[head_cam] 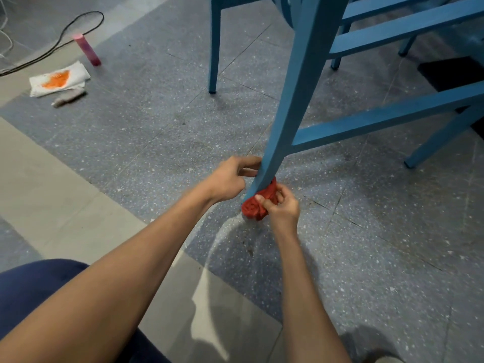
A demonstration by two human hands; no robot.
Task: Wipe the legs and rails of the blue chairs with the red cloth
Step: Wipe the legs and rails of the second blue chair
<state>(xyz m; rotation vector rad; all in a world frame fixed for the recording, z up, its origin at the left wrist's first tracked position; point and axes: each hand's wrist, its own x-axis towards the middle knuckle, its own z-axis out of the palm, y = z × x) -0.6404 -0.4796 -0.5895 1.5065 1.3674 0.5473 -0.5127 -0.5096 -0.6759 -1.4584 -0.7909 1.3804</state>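
Down at the foot of the nearest blue chair leg (285, 121), the right hand (281, 205) is gripping the bunched red cloth (252, 206) against the wood. The left hand (230, 179) is curling its fingers around the same leg just above, steadying it.

The cloth (255, 206) is bunched at the foot of the near chair leg (285, 106), with the right hand (282, 208) closed on it from the right and the left hand (230, 179) wrapped round the leg just above, from the left; far left, a bottle (87, 49) is stood behind a folded towel (59, 79)
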